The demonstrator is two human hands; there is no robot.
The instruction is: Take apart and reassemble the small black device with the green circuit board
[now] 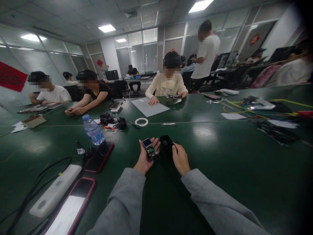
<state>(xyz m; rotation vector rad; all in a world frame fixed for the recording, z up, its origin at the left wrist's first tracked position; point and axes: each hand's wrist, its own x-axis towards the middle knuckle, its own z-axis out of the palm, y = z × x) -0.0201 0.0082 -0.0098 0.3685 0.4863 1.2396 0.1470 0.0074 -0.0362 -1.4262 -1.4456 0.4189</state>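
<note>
Ceiling panels: white and burned out — the brightest patches, lighting everything from overhead.
Glass partitions: dim, greyish, streaked with reflected light.
Tabletop: dark green, glossy, with a blurred glare patch right of centre and a fainter one at left.
Nearer phone: white reflection across its lower screen.
Circuit board: clear enough to pick out, fine detail soft.
Black casing: nearly merges with the dark green behind it.
Grey sleeves: evenly lit, deep shade between them.
Faces: masked by coarse mosaic blocks.
Right border: black vignette, a seated person smeared there — wide-angle stretch toward both sides.
</note>
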